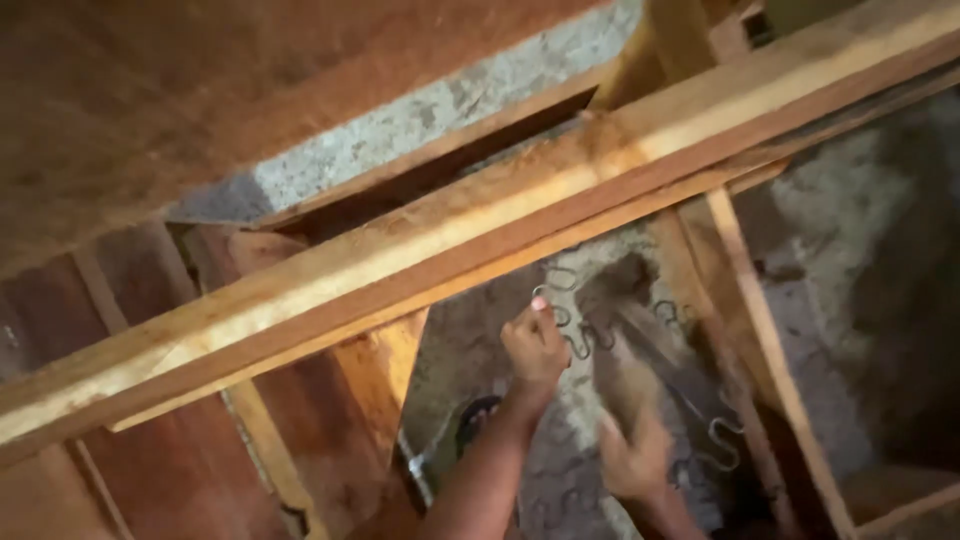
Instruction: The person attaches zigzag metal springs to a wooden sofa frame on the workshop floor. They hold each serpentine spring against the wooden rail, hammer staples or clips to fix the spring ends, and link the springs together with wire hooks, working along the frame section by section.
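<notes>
My left hand (pixel 535 345) reaches up from the bottom centre and pinches a grey zigzag wire spring (pixel 580 335) stretched across a wooden frame. My right hand (pixel 635 460) sits lower and to the right, smeared by motion. It grips a brown tool (pixel 620 375) that points up toward the spring; the tool's head is too blurred to identify. A second zigzag spring (pixel 722 440) runs to the right of my right hand.
A long pale wooden rail (pixel 480 225) crosses the view diagonally above both hands. Red-brown panels (pixel 190 470) and a wooden brace (pixel 380 365) stand at the left. A thin upright slat (pixel 765 330) is at the right, over grey rough ground (pixel 850 230).
</notes>
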